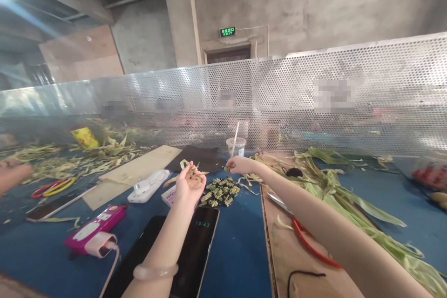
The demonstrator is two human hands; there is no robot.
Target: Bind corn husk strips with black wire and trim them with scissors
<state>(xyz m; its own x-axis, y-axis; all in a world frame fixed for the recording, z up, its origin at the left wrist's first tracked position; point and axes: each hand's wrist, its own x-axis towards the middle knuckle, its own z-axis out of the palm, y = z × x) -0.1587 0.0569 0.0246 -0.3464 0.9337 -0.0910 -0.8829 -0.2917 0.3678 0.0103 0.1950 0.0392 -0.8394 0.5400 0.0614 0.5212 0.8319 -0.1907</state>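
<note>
My left hand [189, 185] is raised palm up over the blue table [237, 251], fingers curled around a small folded green leaf piece [193, 172]. My right hand [240, 164] reaches forward, fingers pinched on another small woven leaf piece [227, 168] just beyond a pile of several such green knots [220, 191]. A pale bangle [155, 272] circles my left wrist.
A phone showing a clock [195, 247] lies under my left arm. A pink power bank [94, 232], a white case [148, 186], red-handled scissors [307, 240] on a wooden board [296, 260], long green leaves [352, 200], a plastic cup with straw [236, 145], and a perforated metal screen [279, 98] surround me. Another person's hand [12, 174] is at far left.
</note>
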